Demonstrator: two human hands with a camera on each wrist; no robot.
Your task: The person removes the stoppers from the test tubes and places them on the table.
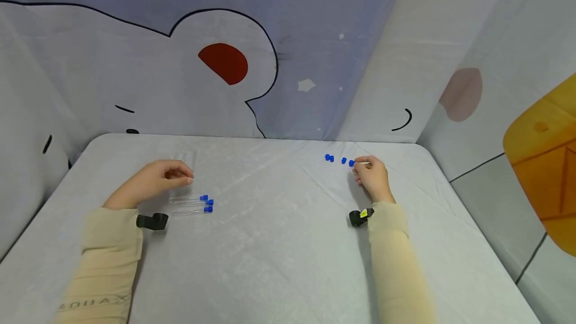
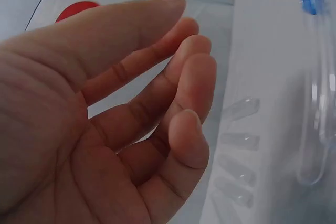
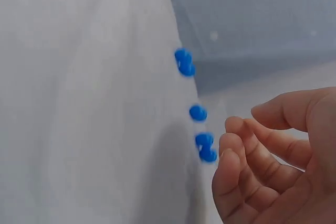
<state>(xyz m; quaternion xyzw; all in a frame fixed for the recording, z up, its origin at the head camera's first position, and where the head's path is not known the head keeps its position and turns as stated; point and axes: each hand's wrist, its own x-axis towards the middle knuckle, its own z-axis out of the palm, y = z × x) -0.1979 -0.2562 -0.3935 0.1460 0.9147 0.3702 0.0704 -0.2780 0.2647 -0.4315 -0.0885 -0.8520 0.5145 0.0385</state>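
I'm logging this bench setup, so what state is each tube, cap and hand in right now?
Capped tubes: three, lying flat side by side, blue caps on.
Open tubes: several, lying in a row, no caps.
Loose caps: five, lying on the table, off any tube.
Left hand: loosely curled, holding nothing.
Right hand: fingers relaxed next to the loose caps, holding nothing.

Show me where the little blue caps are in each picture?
Head view: the loose blue caps lie in a row on the far right of the table, just left of the right hand.
Left wrist view: not in it.
Right wrist view: mid-frame, beside the fingertips.
Shared landmark: the white tablecloth.
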